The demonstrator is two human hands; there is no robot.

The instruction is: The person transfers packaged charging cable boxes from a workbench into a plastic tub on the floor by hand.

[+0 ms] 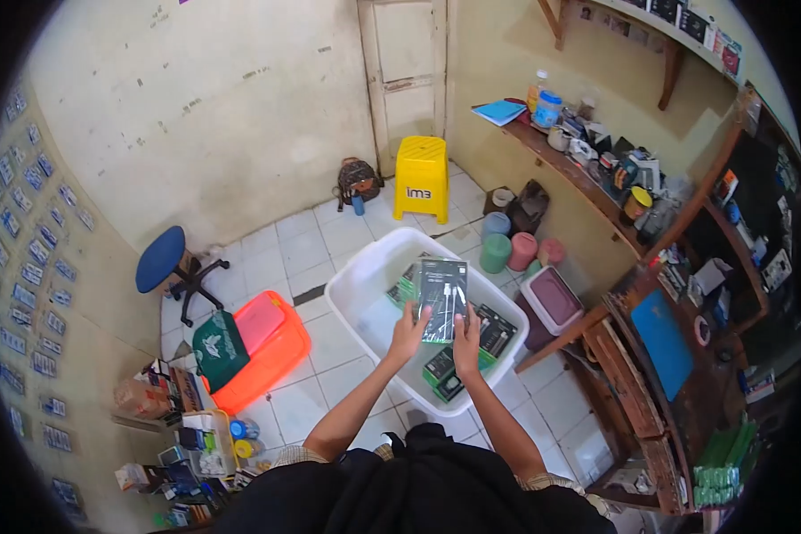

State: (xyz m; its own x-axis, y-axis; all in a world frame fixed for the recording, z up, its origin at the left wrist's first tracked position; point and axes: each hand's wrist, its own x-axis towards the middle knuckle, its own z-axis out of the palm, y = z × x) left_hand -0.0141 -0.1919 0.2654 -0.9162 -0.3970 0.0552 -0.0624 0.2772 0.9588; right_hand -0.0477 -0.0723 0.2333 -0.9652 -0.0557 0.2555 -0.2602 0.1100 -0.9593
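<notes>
Held up between my two hands is a flat dark product box (442,294) with a green edge, white print and a picture of what looks like a charger and cable. My left hand (408,333) grips its left side and my right hand (465,338) its right side, both near the lower corners. Below it stands a white plastic tub (351,285) on the floor. Several similar dark and green boxes lie inside: some by the right wall (497,331), some near the front (441,372), and others partly hidden behind the held box.
A yellow stool (422,178) stands beyond the tub. An orange lid or tray (276,356) with a green bag (221,351) lies to the left, near a blue chair (162,258). At the right are a wooden desk (627,374), pails (496,254) and a cluttered shelf (578,182).
</notes>
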